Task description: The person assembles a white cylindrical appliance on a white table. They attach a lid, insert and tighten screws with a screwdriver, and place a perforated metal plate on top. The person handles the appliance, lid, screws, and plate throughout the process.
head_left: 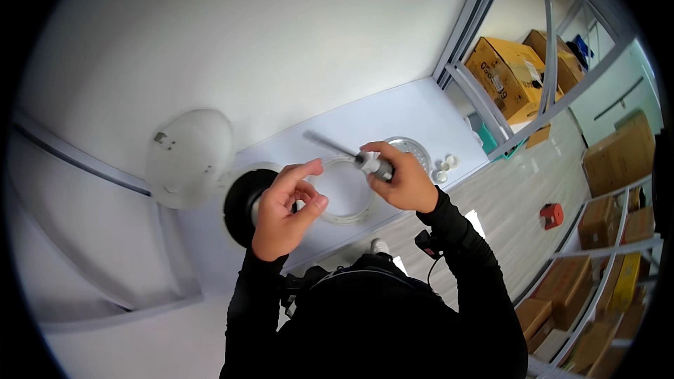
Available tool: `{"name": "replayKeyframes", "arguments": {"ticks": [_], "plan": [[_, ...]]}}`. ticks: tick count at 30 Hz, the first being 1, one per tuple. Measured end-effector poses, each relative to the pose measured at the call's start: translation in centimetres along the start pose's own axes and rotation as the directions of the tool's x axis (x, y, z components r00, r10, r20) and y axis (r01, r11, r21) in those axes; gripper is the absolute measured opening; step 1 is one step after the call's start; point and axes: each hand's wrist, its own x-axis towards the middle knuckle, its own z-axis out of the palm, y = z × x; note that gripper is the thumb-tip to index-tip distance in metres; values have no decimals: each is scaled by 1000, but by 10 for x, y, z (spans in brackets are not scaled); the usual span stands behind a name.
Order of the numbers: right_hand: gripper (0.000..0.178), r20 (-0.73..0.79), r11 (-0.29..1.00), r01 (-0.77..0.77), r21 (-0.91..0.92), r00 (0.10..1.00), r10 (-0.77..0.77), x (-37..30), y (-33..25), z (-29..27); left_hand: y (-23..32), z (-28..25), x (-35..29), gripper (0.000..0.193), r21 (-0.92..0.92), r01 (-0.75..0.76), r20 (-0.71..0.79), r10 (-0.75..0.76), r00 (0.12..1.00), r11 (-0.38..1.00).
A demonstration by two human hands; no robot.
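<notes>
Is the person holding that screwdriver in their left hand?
No, the right hand grips the screwdriver by its handle.

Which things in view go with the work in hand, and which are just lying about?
Likely in the work:
Screwdriver, in the right hand
White ring, on the table
Black dish, by the left hand
Perforated disc and white caps, on the table

Likely just about:
Yellow-brown box
Red stool
Shelf cartons
</notes>
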Motion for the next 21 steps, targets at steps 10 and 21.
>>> {"name": "replayKeyframes", "arguments": {"ticks": [10, 21], "plan": [[37, -56, 965, -247, 94, 966, 253, -4, 158, -100, -131, 122, 50, 49, 476, 253, -58, -257, 965, 842], [52, 0, 890, -356, -285, 929, 371, 5, 247, -96, -214, 190, 56, 89, 928, 167, -117, -165, 979, 333]]}}
